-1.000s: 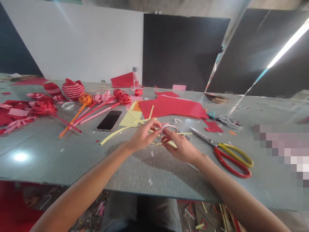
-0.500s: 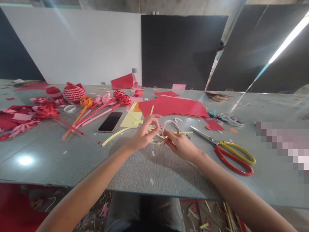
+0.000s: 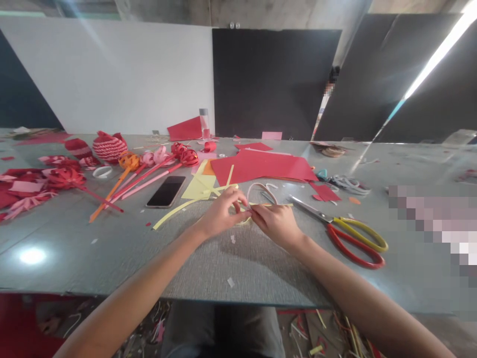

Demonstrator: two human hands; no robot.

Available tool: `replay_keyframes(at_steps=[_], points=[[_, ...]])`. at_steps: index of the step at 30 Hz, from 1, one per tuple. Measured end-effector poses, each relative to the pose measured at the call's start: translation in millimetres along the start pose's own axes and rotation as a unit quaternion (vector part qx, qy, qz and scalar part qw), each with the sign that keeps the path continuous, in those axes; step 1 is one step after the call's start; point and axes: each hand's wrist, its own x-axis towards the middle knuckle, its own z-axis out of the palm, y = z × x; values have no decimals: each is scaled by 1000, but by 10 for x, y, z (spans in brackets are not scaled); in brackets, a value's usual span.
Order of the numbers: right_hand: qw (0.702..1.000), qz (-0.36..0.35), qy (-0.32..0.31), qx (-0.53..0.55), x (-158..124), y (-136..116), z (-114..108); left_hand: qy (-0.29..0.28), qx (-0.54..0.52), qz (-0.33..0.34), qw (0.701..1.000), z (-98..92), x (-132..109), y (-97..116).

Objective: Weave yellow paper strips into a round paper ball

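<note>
My left hand and my right hand meet at the middle of the grey table. Both pinch the base of a pale pink paper strip loop that arches up behind the fingers. A yellow paper strip lies on the table just left of my left hand, and yellow paper sheets lie behind it. Fingers of both hands are pressed together on the strip.
Red-and-yellow-handled scissors lie right of my right hand. A black phone lies to the left. Red paper sheets sit behind. Paper flowers on sticks and a woven red-white ball fill the left side. Scraps litter the table.
My hands closed together on the loop and lowered toward the table; the left fingers, spread half a second ago, now pinch it.
</note>
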Motion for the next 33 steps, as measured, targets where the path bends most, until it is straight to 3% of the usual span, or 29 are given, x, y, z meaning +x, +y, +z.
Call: replay_keyframes(at_steps=[6,11,13,15,16,20,22,25,26,28,30,31,33], points=[[996,-66,6,-59,25,31,11,-12,103,14,995,15,31,-9],[992,-112,33,-45,34,35,-219,-9,-10,-73,997,-34,59,10],[994,-64,86,-27,11,120,-371,30,-60,-132,989,-85,74,-29],[987,58,144,-37,-19,271,-496,74,-109,-168,977,-124,93,-77],[982,122,136,-52,-32,362,-535,84,-132,-171,973,-131,101,-95],[946,294,-79,-112,-57,667,-504,44,-200,-142,968,-60,100,-108],[940,311,-110,-93,-44,697,-424,2,-238,-137,962,2,70,-97],[967,230,7,109,7,559,-318,-40,-278,-122,952,65,13,-92],[955,186,24,232,27,484,-290,-49,-278,-114,953,74,-2,-94],[886,135,-2,444,57,336,-246,-66,-260,-92,959,74,-22,-97],[821,143,-30,552,71,234,-223,-69,-222,-71,970,61,-32,-91],[803,152,-45,575,72,210,-221,-66,-190,-61,978,53,-35,-82],[797,152,-84,579,66,212,-237,-43,-97,-33,994,42,-37,-51]])
